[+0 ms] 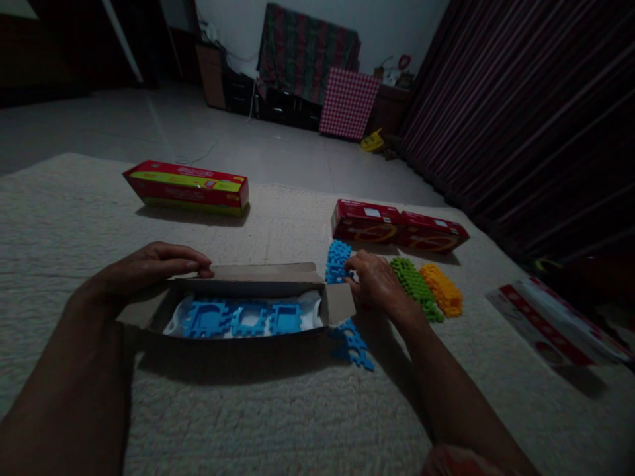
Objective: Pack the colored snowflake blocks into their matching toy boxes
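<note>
An open cardboard box [338, 305] lies in front of me with its flaps spread. Inside it, blue interlocking puzzle pieces [206, 320] with notched edges sit in a row on white plastic. My left hand [161, 263] is closed over the back left edge of the box. Just past the box's right end, my right hand [374, 281] has its fingers bent onto a stack of blue puzzle pieces [338, 254], the fingertips partly hidden. Loose blue pieces [358, 347] lie nearer to me. Right of that hand are rows of green pieces [415, 285] and orange pieces [443, 289].
A long red and yellow-green box [191, 188] lies at the back left of the pale mat [278, 423]. Two red boxes [370, 221] stand end to end at the back right. A red and white package [550, 317] lies far right, near a dark curtain [501, 99].
</note>
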`<state>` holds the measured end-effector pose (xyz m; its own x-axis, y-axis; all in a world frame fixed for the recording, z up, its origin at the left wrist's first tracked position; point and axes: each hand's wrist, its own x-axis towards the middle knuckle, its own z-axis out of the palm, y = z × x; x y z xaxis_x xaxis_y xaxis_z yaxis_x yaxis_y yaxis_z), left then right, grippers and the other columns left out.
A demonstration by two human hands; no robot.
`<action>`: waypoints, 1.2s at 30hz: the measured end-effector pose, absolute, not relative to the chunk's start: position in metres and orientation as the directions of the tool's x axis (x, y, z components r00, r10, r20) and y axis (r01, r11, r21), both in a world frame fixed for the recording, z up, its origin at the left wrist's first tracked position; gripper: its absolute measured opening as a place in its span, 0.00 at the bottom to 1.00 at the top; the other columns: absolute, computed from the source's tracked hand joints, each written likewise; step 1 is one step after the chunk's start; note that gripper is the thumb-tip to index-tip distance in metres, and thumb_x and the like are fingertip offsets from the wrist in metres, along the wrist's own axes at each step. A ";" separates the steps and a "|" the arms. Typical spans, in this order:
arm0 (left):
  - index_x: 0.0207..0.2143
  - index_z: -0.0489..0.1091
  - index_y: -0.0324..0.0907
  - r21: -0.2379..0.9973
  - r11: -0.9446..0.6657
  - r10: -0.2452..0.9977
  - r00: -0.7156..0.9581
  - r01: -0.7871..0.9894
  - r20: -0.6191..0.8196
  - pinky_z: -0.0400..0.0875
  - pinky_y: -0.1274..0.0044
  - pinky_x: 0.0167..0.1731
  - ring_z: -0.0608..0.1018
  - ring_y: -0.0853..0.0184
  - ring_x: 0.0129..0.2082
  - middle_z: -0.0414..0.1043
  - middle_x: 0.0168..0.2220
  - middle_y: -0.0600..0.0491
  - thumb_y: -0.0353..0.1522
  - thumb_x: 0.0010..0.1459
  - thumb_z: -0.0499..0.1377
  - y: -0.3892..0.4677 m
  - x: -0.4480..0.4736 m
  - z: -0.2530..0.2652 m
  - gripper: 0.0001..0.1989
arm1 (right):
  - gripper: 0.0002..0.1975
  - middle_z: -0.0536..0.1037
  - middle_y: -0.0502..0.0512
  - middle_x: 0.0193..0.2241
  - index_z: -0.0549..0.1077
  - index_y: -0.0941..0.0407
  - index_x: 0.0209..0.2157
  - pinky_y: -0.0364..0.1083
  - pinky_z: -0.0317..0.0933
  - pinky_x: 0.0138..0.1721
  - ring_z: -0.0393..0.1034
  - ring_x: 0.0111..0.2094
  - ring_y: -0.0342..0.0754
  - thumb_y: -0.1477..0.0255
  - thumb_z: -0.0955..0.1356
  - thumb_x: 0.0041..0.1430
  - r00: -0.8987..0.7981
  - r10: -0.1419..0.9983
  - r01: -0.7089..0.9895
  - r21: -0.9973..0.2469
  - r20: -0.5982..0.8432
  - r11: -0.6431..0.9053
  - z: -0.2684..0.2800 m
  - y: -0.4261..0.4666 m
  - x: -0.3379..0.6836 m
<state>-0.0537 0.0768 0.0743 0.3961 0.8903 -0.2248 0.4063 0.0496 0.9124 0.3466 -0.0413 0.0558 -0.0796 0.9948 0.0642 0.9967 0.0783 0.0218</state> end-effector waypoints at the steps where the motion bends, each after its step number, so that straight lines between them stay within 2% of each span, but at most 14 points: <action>1: 0.28 0.84 0.46 0.915 0.047 0.891 0.396 0.400 -0.220 0.78 0.74 0.42 0.84 0.58 0.37 0.85 0.31 0.50 0.33 0.44 0.71 0.077 -0.054 0.074 0.05 | 0.09 0.77 0.61 0.44 0.77 0.56 0.45 0.49 0.57 0.46 0.68 0.44 0.54 0.73 0.69 0.63 -0.082 0.995 0.997 0.017 0.058 0.081 0.056 -0.042 0.347; 7: 0.29 0.85 0.46 0.939 0.036 0.882 0.432 0.343 -0.191 0.80 0.72 0.41 0.84 0.57 0.36 0.84 0.32 0.45 0.36 0.45 0.72 0.081 -0.058 0.065 0.07 | 0.06 0.78 0.61 0.41 0.75 0.55 0.41 0.49 0.55 0.42 0.69 0.42 0.55 0.71 0.67 0.64 0.024 1.000 0.999 0.041 0.003 -0.024 0.055 -0.042 0.338; 11: 0.30 0.84 0.44 0.944 0.033 0.880 0.439 0.328 -0.183 0.80 0.71 0.42 0.84 0.58 0.35 0.84 0.32 0.46 0.36 0.44 0.72 0.082 -0.060 0.064 0.08 | 0.09 0.79 0.63 0.40 0.76 0.56 0.41 0.49 0.55 0.40 0.71 0.41 0.55 0.75 0.64 0.65 0.049 0.999 0.996 0.078 -0.017 -0.048 0.063 -0.043 0.326; 14: 0.28 0.83 0.43 0.949 0.029 0.883 0.437 0.315 -0.172 0.80 0.69 0.43 0.84 0.58 0.35 0.84 0.31 0.46 0.36 0.46 0.70 0.081 -0.058 0.065 0.07 | 0.11 0.80 0.64 0.41 0.77 0.57 0.41 0.49 0.54 0.38 0.72 0.39 0.55 0.75 0.63 0.65 0.075 0.997 0.992 0.105 -0.022 -0.073 0.069 -0.044 0.320; 21: 0.28 0.83 0.43 0.943 0.043 0.898 0.401 0.330 -0.181 0.79 0.65 0.45 0.84 0.54 0.36 0.82 0.31 0.44 0.34 0.48 0.69 0.078 -0.055 0.067 0.04 | 0.11 0.80 0.63 0.40 0.77 0.57 0.40 0.48 0.54 0.34 0.72 0.37 0.53 0.76 0.63 0.64 0.096 0.995 0.992 0.084 -0.018 -0.094 0.069 -0.045 0.317; 23: 0.28 0.83 0.43 0.948 0.034 0.895 0.412 0.315 -0.169 0.79 0.67 0.44 0.84 0.55 0.36 0.83 0.31 0.45 0.34 0.48 0.69 0.080 -0.057 0.065 0.04 | 0.09 0.80 0.62 0.39 0.78 0.57 0.39 0.47 0.55 0.35 0.72 0.37 0.53 0.76 0.65 0.62 0.089 0.996 0.996 0.023 -0.031 -0.088 0.070 -0.043 0.322; 27: 0.30 0.84 0.43 0.958 0.030 0.870 0.465 0.286 -0.166 0.80 0.70 0.42 0.84 0.58 0.36 0.84 0.32 0.45 0.35 0.48 0.70 0.084 -0.061 0.061 0.06 | 0.06 0.80 0.56 0.32 0.78 0.56 0.33 0.45 0.58 0.35 0.72 0.33 0.49 0.74 0.67 0.58 0.009 0.996 0.979 -0.201 -0.092 -0.028 0.080 -0.042 0.342; 31: 0.30 0.84 0.44 0.949 0.039 0.875 0.448 0.312 -0.183 0.80 0.71 0.41 0.84 0.59 0.35 0.84 0.32 0.46 0.35 0.46 0.71 0.083 -0.060 0.062 0.07 | 0.10 0.79 0.54 0.30 0.78 0.56 0.33 0.44 0.60 0.32 0.71 0.30 0.46 0.68 0.66 0.60 -0.061 0.992 0.892 -0.451 -0.108 0.006 0.095 -0.050 0.364; 33: 0.29 0.84 0.44 0.945 0.044 0.886 0.424 0.323 -0.186 0.81 0.71 0.41 0.84 0.59 0.34 0.84 0.31 0.46 0.36 0.44 0.72 0.082 -0.058 0.064 0.08 | 0.13 0.78 0.52 0.28 0.79 0.57 0.33 0.43 0.60 0.30 0.70 0.28 0.45 0.65 0.65 0.62 -0.120 0.979 0.860 -0.509 -0.167 0.019 0.101 -0.055 0.366; 36: 0.29 0.84 0.44 0.946 0.045 0.883 0.430 0.322 -0.188 0.80 0.71 0.41 0.84 0.58 0.34 0.84 0.31 0.46 0.36 0.43 0.73 0.081 -0.058 0.066 0.08 | 0.13 0.77 0.51 0.26 0.81 0.57 0.33 0.42 0.59 0.29 0.68 0.26 0.43 0.67 0.65 0.62 -0.190 0.934 0.862 -0.506 -0.303 0.011 0.104 -0.059 0.358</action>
<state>-0.0580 0.0812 0.0660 0.4301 0.8830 -0.1880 0.3216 0.0447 0.9458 0.3579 -0.0593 0.1043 -0.1897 0.9340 -0.3028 0.8624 0.0110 -0.5061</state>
